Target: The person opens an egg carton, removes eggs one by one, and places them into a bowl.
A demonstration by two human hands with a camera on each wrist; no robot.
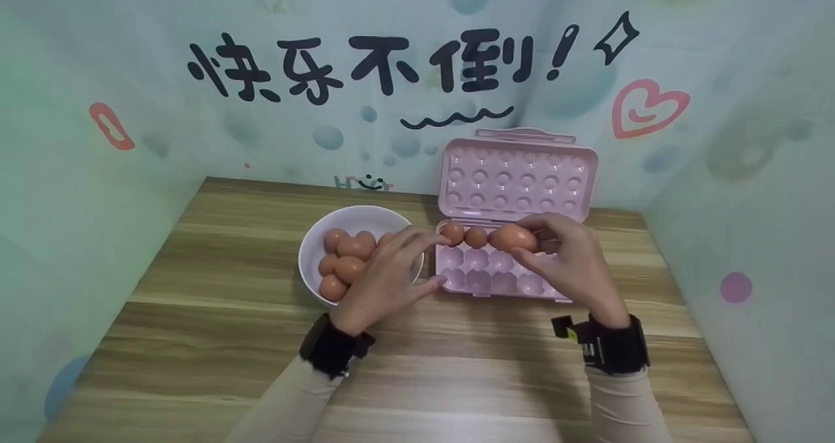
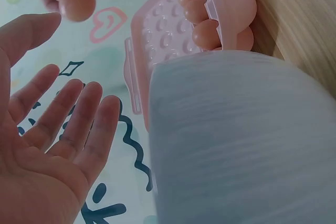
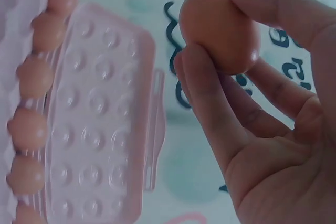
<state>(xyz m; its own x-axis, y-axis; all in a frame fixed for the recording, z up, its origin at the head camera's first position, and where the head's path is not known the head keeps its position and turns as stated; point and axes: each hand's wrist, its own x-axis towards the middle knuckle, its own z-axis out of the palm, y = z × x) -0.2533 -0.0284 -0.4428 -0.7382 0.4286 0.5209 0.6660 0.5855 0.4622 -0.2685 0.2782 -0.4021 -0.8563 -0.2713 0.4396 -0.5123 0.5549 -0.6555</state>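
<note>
a printed backdrop (image 1: 365, 130) is hung beyond both sets of fingers; a wood-grain tabletop (image 1: 417, 378) is set beneath them. a pink plastic egg carton (image 1: 478, 278), lid raised, is located below the right fingers. a white bowl (image 1: 313, 250), stocked with brown eggs, is partly covered by the left hand (image 1: 385, 273), whose fingers are held apart; contact with the nearest carton egg cannot be confirmed. one brown egg (image 3: 220, 30) is clamped between the thumb and fingers of the right hand (image 1: 574, 254), above the carton. left of those fingers, a row of brown eggs (image 3: 28, 128) is seated along the carton's hinge side.
</note>
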